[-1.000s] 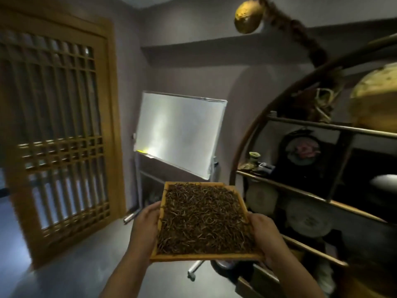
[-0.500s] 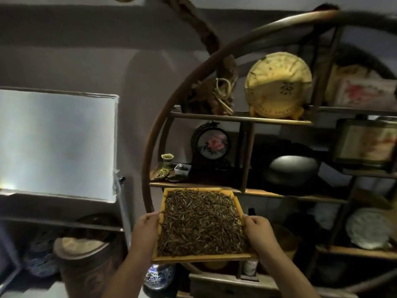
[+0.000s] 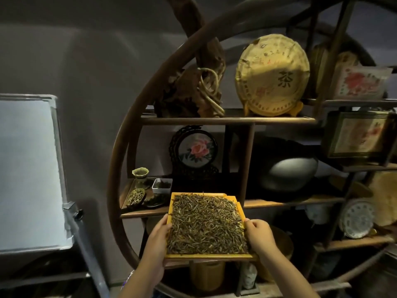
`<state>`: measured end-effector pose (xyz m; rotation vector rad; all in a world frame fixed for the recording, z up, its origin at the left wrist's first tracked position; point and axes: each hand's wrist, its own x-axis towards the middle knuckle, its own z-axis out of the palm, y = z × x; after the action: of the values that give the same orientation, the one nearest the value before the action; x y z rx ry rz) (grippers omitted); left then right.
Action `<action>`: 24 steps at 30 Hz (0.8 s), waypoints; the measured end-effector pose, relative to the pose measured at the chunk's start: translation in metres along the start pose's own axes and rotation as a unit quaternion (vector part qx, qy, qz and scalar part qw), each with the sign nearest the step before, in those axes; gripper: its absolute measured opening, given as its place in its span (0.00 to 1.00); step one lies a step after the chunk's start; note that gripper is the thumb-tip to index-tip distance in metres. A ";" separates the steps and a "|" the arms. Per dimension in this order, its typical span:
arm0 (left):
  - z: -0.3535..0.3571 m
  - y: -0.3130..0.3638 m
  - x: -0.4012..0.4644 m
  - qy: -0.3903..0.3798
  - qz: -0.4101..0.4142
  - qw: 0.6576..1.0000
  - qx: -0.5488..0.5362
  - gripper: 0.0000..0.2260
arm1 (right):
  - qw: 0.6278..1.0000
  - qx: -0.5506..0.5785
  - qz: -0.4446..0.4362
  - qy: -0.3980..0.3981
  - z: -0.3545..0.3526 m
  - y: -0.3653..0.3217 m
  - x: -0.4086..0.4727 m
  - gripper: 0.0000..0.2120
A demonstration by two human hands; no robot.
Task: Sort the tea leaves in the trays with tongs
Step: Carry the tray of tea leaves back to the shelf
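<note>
I've turned from the door to the shelf (image 3: pixel 227 120); my left hand (image 3: pixel 158 244) and right hand (image 3: pixel 258 234) grip the tray (image 3: pixel 206 256) of tea leaves (image 3: pixel 206 224) at six o'clock, no tongs in sight, sorting unstarted.

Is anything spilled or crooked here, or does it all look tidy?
Nothing stands out. Both hands, left and right, hold the tray about level, and the tea leaves stay inside its rim.
</note>
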<state>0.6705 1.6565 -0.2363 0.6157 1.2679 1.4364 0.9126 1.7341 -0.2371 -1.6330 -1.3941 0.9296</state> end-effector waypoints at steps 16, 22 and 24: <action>0.020 -0.033 0.171 0.158 0.017 0.987 0.000 0.16 | 1.000 -0.024 -0.005 -0.018 0.078 0.023 0.162 0.20; 0.017 -0.042 0.196 0.174 0.002 0.984 0.022 0.17 | 0.999 -0.037 0.027 -0.011 0.095 0.032 0.177 0.19; 0.017 -0.044 0.203 0.174 -0.008 0.984 0.026 0.17 | 0.999 -0.036 0.040 -0.001 0.098 0.034 0.179 0.18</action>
<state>0.6422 1.8431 -0.3239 0.3960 1.5825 1.5472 0.8622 1.9177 -0.3168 -1.7530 -1.3856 0.9372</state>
